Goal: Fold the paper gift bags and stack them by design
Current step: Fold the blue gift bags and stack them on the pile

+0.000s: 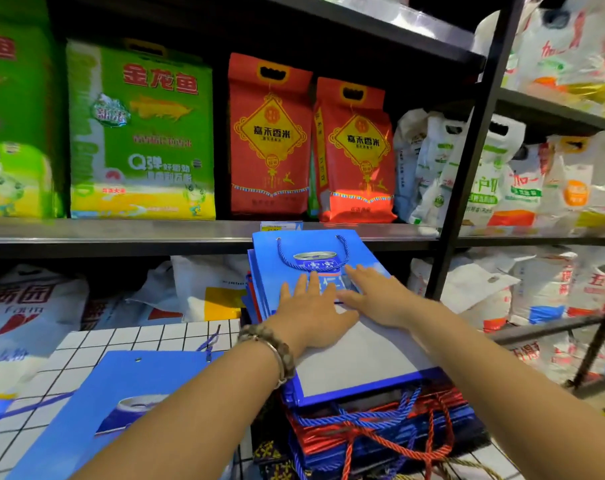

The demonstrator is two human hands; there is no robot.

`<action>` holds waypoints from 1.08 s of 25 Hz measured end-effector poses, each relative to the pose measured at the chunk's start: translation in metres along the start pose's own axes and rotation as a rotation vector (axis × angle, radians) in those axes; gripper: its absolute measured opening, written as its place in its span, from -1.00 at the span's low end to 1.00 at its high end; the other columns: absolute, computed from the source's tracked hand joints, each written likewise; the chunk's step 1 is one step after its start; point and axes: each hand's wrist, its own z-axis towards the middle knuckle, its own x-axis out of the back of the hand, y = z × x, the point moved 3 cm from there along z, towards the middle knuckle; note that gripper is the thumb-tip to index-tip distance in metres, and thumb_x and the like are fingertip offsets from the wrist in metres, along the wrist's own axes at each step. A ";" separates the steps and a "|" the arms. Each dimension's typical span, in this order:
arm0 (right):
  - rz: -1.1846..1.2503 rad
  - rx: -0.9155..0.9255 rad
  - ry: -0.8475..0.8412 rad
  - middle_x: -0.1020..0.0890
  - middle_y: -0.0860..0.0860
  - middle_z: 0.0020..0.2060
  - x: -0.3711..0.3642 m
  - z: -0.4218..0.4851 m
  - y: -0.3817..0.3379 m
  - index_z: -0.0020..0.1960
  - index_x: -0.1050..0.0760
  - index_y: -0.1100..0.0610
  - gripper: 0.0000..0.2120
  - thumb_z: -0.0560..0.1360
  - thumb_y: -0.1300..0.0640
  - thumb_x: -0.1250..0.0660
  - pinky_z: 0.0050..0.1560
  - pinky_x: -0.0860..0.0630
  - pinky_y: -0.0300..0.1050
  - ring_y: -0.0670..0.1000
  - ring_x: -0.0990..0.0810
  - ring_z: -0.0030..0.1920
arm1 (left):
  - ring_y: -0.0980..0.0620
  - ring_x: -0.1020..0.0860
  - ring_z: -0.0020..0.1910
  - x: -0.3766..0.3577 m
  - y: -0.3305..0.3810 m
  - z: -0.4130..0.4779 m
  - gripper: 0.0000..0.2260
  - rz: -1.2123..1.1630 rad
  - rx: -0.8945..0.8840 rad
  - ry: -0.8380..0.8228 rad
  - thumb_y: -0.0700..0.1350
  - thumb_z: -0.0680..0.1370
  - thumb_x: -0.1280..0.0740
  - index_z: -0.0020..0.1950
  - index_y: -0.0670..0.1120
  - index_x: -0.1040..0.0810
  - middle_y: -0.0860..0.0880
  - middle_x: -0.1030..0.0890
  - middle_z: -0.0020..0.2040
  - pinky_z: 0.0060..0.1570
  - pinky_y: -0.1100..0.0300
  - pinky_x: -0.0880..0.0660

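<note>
**Blue gift bag pressed flat on stack, both hands**

- Top bag [270, 247]: blue paper, can print on its face, lying flat on the stack [380, 441]. Its far end overlaps the shelf [121, 233] edge. Blue rope handle [279, 252] lies looped on the face. A pale grey panel covers the near end.
- Left hand [311, 310]: palm down on the bag's middle, fingers straight and slightly spread, pressing, gripping nothing. Bead bracelet [277, 351] on the wrist.
- Right hand [374, 296]: palm down just beside the left, thumbs close together, fingers straight and fanned toward the can print, pressing, gripping nothing.
- Stack: flattened bags under the top bag, blue and red edges showing, blue and red cord handles tangled at the near side.
- Second bag [121, 382]: blue, same can print, flat on the white-tiled table [121, 341], left of the stack.
- Shelf above: green sacks [138, 133] at left, two red sacks [270, 140] in the centre, white sacks [467, 174] at right; more white sacks on the lower tier.
</note>
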 end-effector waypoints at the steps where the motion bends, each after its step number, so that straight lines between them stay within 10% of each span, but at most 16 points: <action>1: -0.028 0.022 -0.105 -0.27 0.18 0.37 -0.014 0.002 -0.002 0.46 -0.17 0.15 -0.20 0.45 -0.41 0.04 0.37 -0.15 0.12 0.18 -0.16 0.44 | -0.09 0.20 0.51 -0.013 0.001 0.001 -0.35 0.007 0.006 -0.056 0.30 0.55 0.03 0.54 0.02 0.07 -0.10 0.19 0.54 0.42 -0.15 0.21; 5: -0.121 0.066 -0.345 0.06 0.10 0.52 -0.045 0.010 0.008 0.52 -0.02 0.10 0.57 -0.35 -0.61 0.57 0.45 0.09 0.18 0.14 0.10 0.50 | -0.10 0.17 0.52 -0.034 -0.008 0.010 -0.37 -0.021 0.043 -0.150 0.30 0.54 0.05 0.54 0.05 0.07 -0.08 0.15 0.55 0.42 -0.18 0.18; 9: -0.391 0.183 -0.287 -0.01 0.10 0.50 -0.061 0.018 0.012 0.51 0.01 0.02 -0.47 0.61 -0.15 0.24 0.39 -0.14 0.04 0.16 -0.04 0.46 | -0.11 0.16 0.51 -0.045 -0.010 0.015 -0.38 -0.016 0.060 -0.209 0.28 0.54 0.05 0.54 0.07 0.05 -0.09 0.15 0.55 0.41 -0.20 0.16; 15: -0.421 0.074 -0.213 -0.19 0.16 0.42 -0.047 0.013 0.002 0.46 -0.15 0.09 -0.46 0.59 -0.12 0.22 0.36 -0.18 0.19 0.17 -0.17 0.43 | -0.08 -0.42 0.26 -0.013 -0.014 -0.014 -0.54 -0.408 -0.057 0.077 0.12 0.45 -0.18 0.29 -0.02 -0.45 -0.07 -0.50 0.25 0.23 0.05 -0.33; 21: -0.441 0.086 0.363 -0.54 0.08 0.10 0.026 -0.033 -0.095 0.27 -0.32 0.10 -0.67 0.50 0.19 -0.14 -0.17 -0.28 -0.09 0.15 -0.53 0.09 | 0.04 -0.41 0.24 0.005 -0.089 -0.101 -0.58 -0.608 -0.010 0.465 -0.14 0.54 -0.27 0.39 -0.01 -0.32 0.00 -0.42 0.33 0.19 0.17 -0.35; 27: -0.211 0.434 0.127 -0.53 0.13 0.07 -0.064 -0.026 -0.240 0.19 -0.36 0.18 -0.74 0.50 0.26 -0.16 -0.17 -0.31 -0.06 0.17 -0.50 0.07 | -0.11 0.17 0.51 -0.066 -0.125 -0.151 -0.32 0.049 0.293 -0.147 0.33 0.53 -0.01 0.52 0.08 0.18 -0.03 0.21 0.54 0.42 -0.22 0.06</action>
